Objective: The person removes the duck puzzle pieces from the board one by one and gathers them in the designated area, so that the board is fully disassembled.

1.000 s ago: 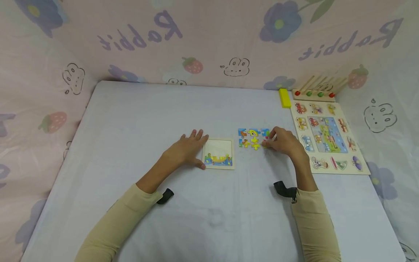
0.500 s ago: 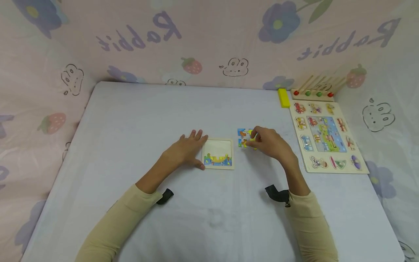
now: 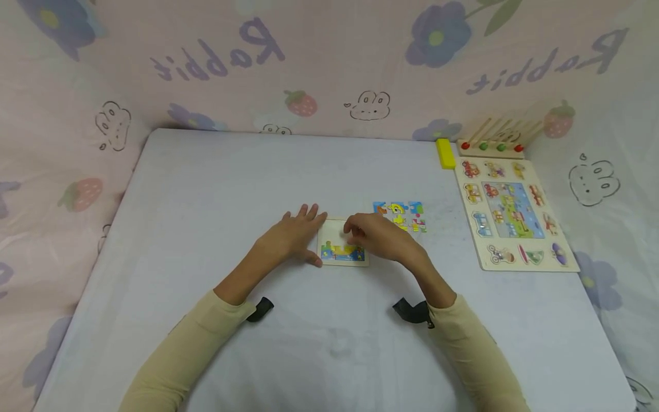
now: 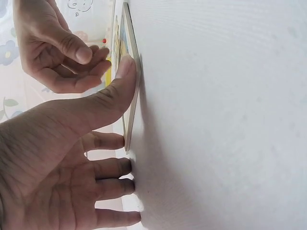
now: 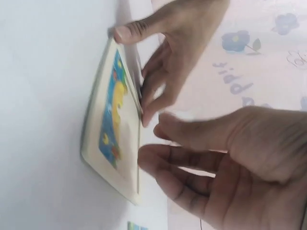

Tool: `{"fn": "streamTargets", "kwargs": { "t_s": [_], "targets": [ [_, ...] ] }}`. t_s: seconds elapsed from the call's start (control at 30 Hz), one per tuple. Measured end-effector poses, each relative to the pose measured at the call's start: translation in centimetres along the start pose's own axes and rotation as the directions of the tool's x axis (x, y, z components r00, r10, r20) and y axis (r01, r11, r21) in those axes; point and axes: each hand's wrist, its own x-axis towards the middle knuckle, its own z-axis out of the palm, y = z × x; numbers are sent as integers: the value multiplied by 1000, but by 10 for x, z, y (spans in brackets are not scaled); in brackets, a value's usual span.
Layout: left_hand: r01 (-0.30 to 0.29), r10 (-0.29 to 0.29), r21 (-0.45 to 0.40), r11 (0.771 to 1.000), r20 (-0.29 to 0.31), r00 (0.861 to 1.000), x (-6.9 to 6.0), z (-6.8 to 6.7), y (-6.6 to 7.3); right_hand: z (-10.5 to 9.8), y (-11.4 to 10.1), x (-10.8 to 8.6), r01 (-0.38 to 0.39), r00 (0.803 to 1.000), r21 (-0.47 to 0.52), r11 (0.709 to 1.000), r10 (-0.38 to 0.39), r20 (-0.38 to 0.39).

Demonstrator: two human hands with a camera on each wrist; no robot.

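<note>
Head view: the straight-fingered left hand (image 3: 290, 236) is touching a square pale-wood puzzle frame (image 3: 332, 231); the right hand (image 3: 382, 236) is hovering above, grip unclear.

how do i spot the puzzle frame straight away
On the white table, find the left hand. The frame lies beside it, partly under the right hand. Unlike the larger board at far right, it has pieces only along its near side.

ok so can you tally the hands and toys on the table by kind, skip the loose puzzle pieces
Hands: 2 (left hand and right hand)
Small puzzle tray: 1
Large puzzle board: 1
Yellow block: 1
Wooden peg rack: 1
Total: 6
</note>
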Motion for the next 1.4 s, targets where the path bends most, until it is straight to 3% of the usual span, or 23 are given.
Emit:
{"fn": "streamTargets", "kwargs": {
  "t_s": [0.3,0.63,1.17,1.4],
  "targets": [
    [-5,5,-1,1000,-3,1000,0,0,0,7,-3,3,-50,997,-49,998,53,50],
    [-9,9,-6,1000,-6,1000,-1,0,-1,9,-6,7,14,999,-37,999,-13,42],
    [-6,6,-2,1000,-1,1000,-1,-1,0,21,-9,24,118,987,-32,992,-114,117],
    [-3,3,-12,1000,1,1000,-1,0,-1,24,-8,30,106,984,-14,994,-103,149]
  ]
}}
